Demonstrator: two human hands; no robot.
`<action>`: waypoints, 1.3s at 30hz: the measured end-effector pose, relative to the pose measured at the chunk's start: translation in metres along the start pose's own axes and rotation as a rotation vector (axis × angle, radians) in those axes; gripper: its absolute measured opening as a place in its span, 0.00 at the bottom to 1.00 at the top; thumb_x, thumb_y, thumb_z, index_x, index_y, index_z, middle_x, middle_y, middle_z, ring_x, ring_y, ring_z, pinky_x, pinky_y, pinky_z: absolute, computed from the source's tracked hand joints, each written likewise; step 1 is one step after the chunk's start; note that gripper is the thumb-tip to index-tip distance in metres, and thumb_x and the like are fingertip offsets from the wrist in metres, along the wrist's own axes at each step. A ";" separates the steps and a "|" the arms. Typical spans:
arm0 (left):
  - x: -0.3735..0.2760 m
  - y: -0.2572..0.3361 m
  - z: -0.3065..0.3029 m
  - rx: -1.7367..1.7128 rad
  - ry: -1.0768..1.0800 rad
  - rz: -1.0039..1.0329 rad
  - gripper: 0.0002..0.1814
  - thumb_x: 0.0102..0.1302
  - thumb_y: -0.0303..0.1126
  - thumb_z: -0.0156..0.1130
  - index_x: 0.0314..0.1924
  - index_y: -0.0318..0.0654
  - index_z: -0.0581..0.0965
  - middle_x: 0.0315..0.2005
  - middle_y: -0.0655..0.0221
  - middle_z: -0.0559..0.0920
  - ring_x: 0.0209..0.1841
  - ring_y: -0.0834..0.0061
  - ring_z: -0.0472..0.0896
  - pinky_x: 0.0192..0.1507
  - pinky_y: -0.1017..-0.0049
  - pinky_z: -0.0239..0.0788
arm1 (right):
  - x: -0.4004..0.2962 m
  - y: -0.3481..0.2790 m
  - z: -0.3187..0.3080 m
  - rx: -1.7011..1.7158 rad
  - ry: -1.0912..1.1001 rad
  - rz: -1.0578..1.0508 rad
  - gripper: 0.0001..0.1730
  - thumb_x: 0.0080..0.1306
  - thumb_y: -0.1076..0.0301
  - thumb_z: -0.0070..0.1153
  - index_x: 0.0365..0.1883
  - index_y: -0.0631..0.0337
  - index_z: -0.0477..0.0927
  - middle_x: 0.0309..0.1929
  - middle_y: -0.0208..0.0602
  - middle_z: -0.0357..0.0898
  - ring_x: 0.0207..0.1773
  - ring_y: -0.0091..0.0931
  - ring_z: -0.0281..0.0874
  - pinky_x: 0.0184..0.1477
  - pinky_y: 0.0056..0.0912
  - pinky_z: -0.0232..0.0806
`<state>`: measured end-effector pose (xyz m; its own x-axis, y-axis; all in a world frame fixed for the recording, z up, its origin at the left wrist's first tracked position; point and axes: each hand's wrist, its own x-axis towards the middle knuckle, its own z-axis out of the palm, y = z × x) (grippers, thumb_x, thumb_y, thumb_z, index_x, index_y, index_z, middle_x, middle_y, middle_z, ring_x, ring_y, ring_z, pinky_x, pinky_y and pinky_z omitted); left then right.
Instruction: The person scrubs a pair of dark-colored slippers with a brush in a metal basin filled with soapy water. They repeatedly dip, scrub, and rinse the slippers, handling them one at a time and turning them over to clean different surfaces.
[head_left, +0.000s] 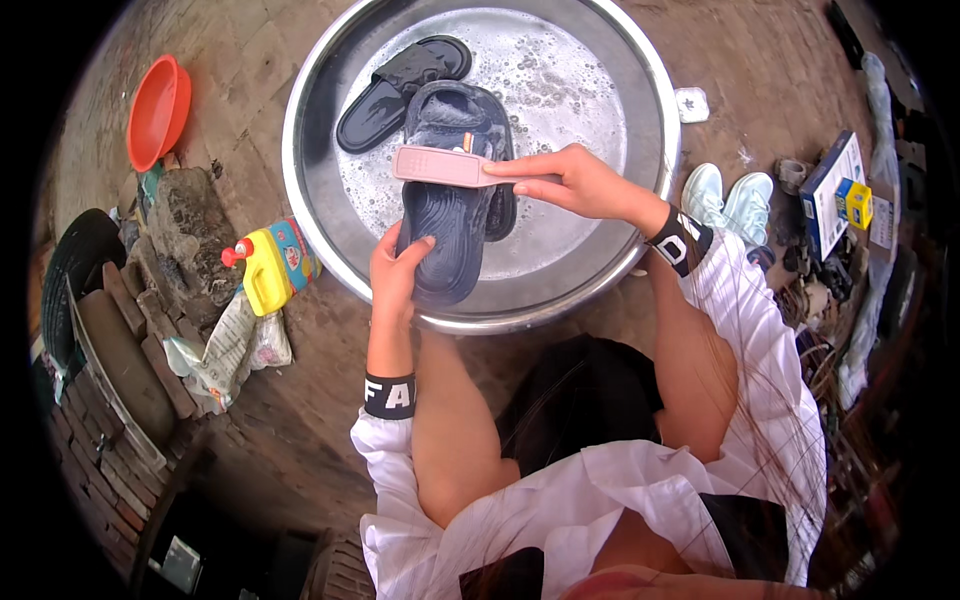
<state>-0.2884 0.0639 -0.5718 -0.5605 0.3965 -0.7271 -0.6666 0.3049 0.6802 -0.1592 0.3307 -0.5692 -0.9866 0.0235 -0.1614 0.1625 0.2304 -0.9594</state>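
Note:
My left hand (397, 259) grips the heel end of a dark slide sandal (450, 255), thumb on the footbed. The sandal is held over a large round metal basin (577, 289), its wet strap bearing some foam. In my right hand (570, 184) is a pink-backed scrubbing brush (439, 165), laid across the sandal just below the strap; its bristles are hidden underneath. Beneath the held sandal lies another dark slide (501, 214), partly covered. A black slide (371, 116) rests at the upper left in the soapy water (570, 90), with one more strapped piece (431, 60) overlapping it.
Left of the basin stand a yellow detergent jug (274, 262) with a red cap, an orange plastic basin (159, 112) and a large rock (187, 240). White sneakers (724, 199) sit close to the basin's right rim. Farther right are boxes (832, 195) and clutter.

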 end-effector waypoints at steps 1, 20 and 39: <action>-0.003 0.002 -0.002 -0.030 0.000 -0.004 0.21 0.57 0.20 0.60 0.53 0.26 0.74 0.41 0.63 0.82 0.40 0.75 0.82 0.44 0.76 0.73 | 0.004 -0.003 0.001 0.018 -0.004 -0.009 0.20 0.68 0.63 0.54 0.59 0.40 0.76 0.50 0.38 0.81 0.46 0.29 0.82 0.50 0.28 0.69; 0.000 -0.002 0.014 -0.050 -0.039 -0.032 0.19 0.58 0.22 0.60 0.51 0.28 0.75 0.39 0.64 0.83 0.38 0.75 0.82 0.42 0.75 0.74 | -0.001 0.002 -0.001 0.060 0.059 -0.057 0.20 0.66 0.67 0.56 0.58 0.46 0.77 0.53 0.34 0.80 0.51 0.27 0.80 0.52 0.27 0.70; -0.003 0.010 0.001 -0.277 -0.007 -0.145 0.15 0.60 0.28 0.60 0.47 0.31 0.74 0.38 0.62 0.82 0.38 0.71 0.83 0.42 0.72 0.77 | 0.007 0.001 0.025 -0.385 0.237 -0.167 0.20 0.65 0.58 0.57 0.57 0.34 0.77 0.31 0.38 0.82 0.26 0.37 0.78 0.30 0.31 0.70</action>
<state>-0.2929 0.0670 -0.5629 -0.4468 0.3728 -0.8133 -0.8485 0.1117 0.5173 -0.1655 0.3066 -0.5767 -0.9821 0.1665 0.0877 0.0286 0.5925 -0.8050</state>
